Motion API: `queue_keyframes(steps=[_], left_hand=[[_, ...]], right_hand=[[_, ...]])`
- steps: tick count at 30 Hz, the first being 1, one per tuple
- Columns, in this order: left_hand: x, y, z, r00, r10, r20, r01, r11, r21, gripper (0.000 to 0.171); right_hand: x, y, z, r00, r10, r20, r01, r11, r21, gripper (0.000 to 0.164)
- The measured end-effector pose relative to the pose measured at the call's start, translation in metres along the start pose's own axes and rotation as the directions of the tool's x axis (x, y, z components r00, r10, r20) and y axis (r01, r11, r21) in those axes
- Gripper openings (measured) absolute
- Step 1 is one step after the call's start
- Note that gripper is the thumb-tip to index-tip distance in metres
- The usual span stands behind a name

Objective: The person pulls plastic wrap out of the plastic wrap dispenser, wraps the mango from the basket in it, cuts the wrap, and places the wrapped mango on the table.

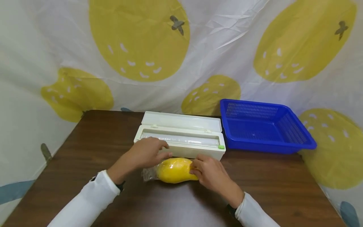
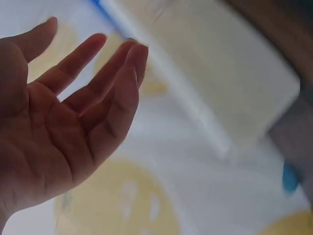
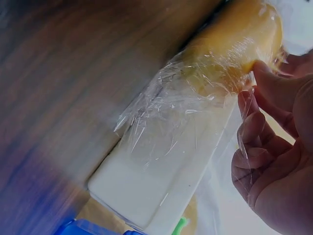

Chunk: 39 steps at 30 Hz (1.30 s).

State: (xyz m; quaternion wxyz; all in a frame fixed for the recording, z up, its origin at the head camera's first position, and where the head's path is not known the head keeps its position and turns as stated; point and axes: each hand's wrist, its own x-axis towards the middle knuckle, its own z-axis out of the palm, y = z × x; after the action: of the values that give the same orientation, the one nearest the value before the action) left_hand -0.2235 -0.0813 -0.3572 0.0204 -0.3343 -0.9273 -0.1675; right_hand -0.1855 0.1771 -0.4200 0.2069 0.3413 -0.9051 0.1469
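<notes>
On the table lies a smooth yellow fruit (image 1: 174,170), its exact kind unclear, wrapped in clear cling film (image 1: 149,174) that bunches up at its left end. My right hand (image 1: 211,171) is at the fruit's right end. In the right wrist view its thumb and fingers pinch the loose film (image 3: 161,115) there. My left hand (image 1: 147,153) hovers above the fruit's left end, in front of the dispenser. Its fingers are loosely bent and hold nothing, as the left wrist view shows. Behind the fruit stands a white cling film dispenser (image 1: 195,152), lid up, with a roll (image 1: 184,139) inside.
A blue plastic basket (image 1: 263,143) stands right of the dispenser at the back. A green slider (image 1: 221,147) sits on the dispenser's right front edge. Behind the brown table (image 1: 85,157) hangs a white curtain (image 1: 147,91) with yellow fruit prints.
</notes>
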Motion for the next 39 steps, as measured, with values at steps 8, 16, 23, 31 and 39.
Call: queue_keyframes(steps=[8, 16, 23, 31, 39], left_hand=[[0.037, -0.002, 0.028, 0.914, 0.036, 0.405, 0.038, 0.984, -0.172, 0.046], [0.028, -0.003, 0.048, 0.871, 0.092, 0.483, 0.042, 0.965, -0.260, 0.043], [0.010, 0.017, 0.046, 0.971, 0.164, 0.172, -0.125, 0.968, -0.218, 0.064], [0.009, 0.047, 0.030, 0.960, 0.261, -0.103, -0.261, 0.965, 0.017, 0.080], [0.007, 0.056, 0.021, 0.973, 0.221, -0.068, -0.218, 0.975, 0.048, 0.093]], right_hand=[[-0.005, -0.003, -0.005, 0.998, 0.029, 0.062, -0.029, 1.000, 0.001, 0.018], [-0.006, -0.009, -0.017, 0.978, 0.018, 0.208, -0.032, 0.998, 0.060, 0.030], [0.001, -0.014, -0.052, 0.991, -0.023, 0.134, -0.002, 0.983, 0.182, 0.029], [0.019, -0.007, -0.062, 0.984, -0.013, 0.179, -0.027, 0.976, 0.217, 0.094], [0.025, -0.007, -0.056, 0.980, -0.002, 0.197, -0.033, 0.985, 0.170, 0.082]])
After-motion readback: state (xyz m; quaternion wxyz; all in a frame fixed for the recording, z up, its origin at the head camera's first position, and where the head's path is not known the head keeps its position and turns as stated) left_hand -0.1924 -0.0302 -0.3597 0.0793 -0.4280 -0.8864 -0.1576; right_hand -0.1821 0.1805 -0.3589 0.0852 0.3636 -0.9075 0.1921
